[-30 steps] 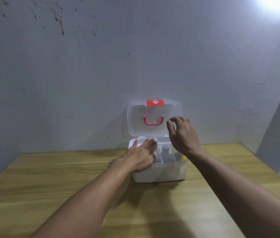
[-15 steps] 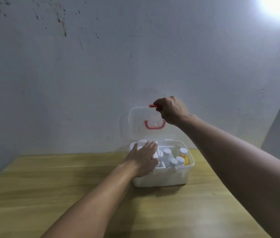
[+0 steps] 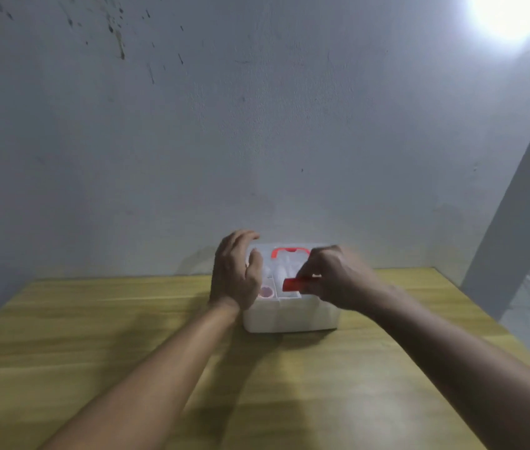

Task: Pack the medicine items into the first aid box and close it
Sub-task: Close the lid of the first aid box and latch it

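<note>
Pinching the red latch [image 3: 293, 284], the right hand [image 3: 338, 280] brings the clear lid [image 3: 289, 264] down on the first aid box [image 3: 289, 316] on the table [image 3: 95, 336]. Left hand [image 3: 236, 274], fingers spread, steadies its left side. Closing is in hand; next, I judge, the latch must be pressed until it locks.

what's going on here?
A person is closing a white first aid box on a wooden table. The right hand pinches the red latch at the clear lid's front edge, lid nearly down. The left hand steadies the box's left side. Bottles are dimly visible inside.
</note>
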Demonstrator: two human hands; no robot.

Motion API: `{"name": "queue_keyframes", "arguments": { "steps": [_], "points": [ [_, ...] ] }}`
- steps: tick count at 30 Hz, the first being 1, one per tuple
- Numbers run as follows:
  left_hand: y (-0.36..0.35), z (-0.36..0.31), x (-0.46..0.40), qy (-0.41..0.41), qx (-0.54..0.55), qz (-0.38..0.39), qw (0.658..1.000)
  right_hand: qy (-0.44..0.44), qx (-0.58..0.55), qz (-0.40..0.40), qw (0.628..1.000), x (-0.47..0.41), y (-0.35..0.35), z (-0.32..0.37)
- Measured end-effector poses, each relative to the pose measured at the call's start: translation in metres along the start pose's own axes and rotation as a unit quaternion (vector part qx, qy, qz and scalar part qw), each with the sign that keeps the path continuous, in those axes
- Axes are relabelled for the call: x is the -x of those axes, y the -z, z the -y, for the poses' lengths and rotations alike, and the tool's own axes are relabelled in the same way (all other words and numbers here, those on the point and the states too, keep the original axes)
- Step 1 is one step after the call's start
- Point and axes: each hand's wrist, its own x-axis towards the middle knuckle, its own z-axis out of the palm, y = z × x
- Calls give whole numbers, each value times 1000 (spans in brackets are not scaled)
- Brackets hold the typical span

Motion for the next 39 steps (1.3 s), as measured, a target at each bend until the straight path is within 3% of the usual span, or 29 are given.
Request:
{"name": "queue_keyframes", "arguments": {
  "steps": [5,7,11,15,22,39],
  "points": [
    [-6,-3,2,17,-73,222,972,-22,-70,12,997,18,-7,-9],
    [-6,-3,6,20,-94,256,962,-40,-97,-7,995,19,-8,-15],
    [-4,-2,13,-11,-175,283,943,-49,-19,18,998,19,-25,-29],
    [-8,6,15,-53,-227,272,934,-57,-29,18,998,23,-45,-38],
    [-14,13,18,-62,-200,228,951,-45,-14,-17,999,19,-52,-45],
    [-29,31,-16,-28,-203,256,945,-63,-32,-7,997,-21,-61,-56]
  ]
}}
